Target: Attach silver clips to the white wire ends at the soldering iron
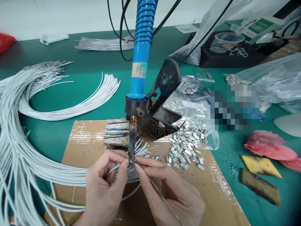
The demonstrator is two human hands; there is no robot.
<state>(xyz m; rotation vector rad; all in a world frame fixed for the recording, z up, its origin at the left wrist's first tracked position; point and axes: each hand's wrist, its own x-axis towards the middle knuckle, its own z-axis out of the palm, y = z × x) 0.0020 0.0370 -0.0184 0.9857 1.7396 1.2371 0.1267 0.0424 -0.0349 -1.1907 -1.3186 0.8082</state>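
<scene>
A blue-handled soldering iron (141, 62) stands fixed in a black metal stand (162, 103), its tip (132, 142) pointing down at a cardboard sheet (89, 141). My left hand (104, 185) pinches the end of a thin white wire (58, 171) right under the tip. My right hand (169, 191) pinches a small piece and a thin strand of solder wire (162, 197) against the same spot. Both thumbs and forefingers meet just below the iron's tip.
Large bundles of white wires (21, 103) lie on the left of the green table (94, 62). A heap of small metal terminals (185, 147) spills from a plastic bag at the right. Sponges (261, 164) and pink cloth (270, 147) lie far right.
</scene>
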